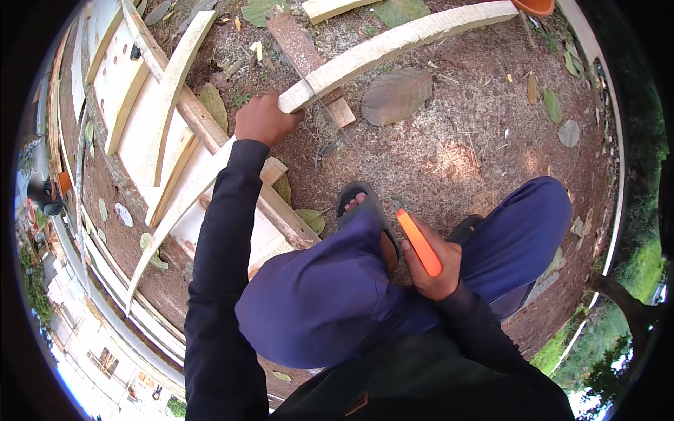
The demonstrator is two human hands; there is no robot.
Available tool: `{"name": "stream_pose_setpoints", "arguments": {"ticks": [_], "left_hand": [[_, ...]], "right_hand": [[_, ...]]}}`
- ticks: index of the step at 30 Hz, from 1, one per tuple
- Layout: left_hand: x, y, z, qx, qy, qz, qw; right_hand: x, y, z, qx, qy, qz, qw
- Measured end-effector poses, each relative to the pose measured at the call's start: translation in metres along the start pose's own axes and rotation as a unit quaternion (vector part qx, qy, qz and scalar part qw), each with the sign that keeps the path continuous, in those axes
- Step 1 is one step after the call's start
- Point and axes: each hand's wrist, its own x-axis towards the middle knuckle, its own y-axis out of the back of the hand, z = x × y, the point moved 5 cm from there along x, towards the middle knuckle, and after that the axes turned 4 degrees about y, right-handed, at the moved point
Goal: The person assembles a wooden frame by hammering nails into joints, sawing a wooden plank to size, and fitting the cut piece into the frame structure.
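Note:
My left hand [265,121] is closed on the near end of a long, pale, curved-looking wooden board [400,48]. The board lies across a reddish-brown plank [300,50] on the ground. Wrapped round the orange handle of a handsaw [419,243] is my right hand [437,263], between my knees. The blade shows nearly edge-on as a thin line running up and left. It meets the board close to my left hand; how deep it sits in the wood I cannot tell.
Several pale wooden strips [172,98] and a white panel [140,119] lie at the left. Dry leaves [397,95] and sawdust cover the brown ground. An orange container [535,5] stands at the far right. My sandalled foot [361,203] is below the board. A person [48,194] is far left.

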Motion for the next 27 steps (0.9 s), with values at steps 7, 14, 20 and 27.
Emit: {"name": "stream_pose_setpoints", "arguments": {"ticks": [7,14,20,27], "left_hand": [[0.022,0.013,0.017,-0.007,-0.021,0.029,0.999],[0.010,0.010,0.010,-0.015,-0.007,-0.006,1.000],[0.006,0.007,0.007,-0.051,-0.003,-0.016,0.999],[-0.006,0.010,-0.035,-0.083,-0.009,-0.017,0.996]], "right_hand": [[0.179,-0.073,0.030,-0.018,0.056,0.067,0.996],[-0.042,0.016,0.009,-0.061,-0.042,0.018,0.997],[0.000,0.003,0.004,-0.065,-0.010,0.009,0.998],[0.002,-0.026,-0.006,-0.054,0.011,0.002,0.998]]}}
